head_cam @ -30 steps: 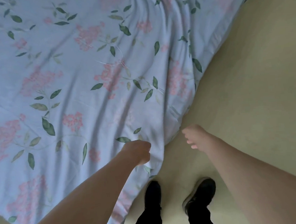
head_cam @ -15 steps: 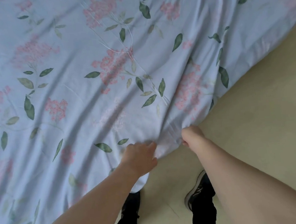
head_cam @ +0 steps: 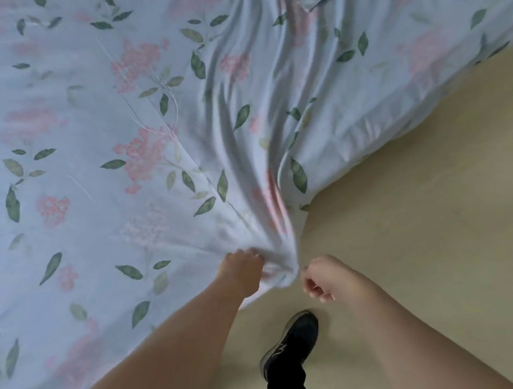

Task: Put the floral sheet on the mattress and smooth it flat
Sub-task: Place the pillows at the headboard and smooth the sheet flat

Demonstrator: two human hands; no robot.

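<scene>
Beige floor (head_cam: 419,243); left hand (head_cam: 242,274) bunches floral sheet (head_cam: 126,173) (taut), right hand (head_cam: 322,281) fingers curled, empty.

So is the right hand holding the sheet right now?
No, the right hand is curled beside the sheet's bunched corner, apart from it, and only the left hand grips the cloth.

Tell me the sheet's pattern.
Pale blue sheet with pink flower clusters and green leaves, head view.
</scene>
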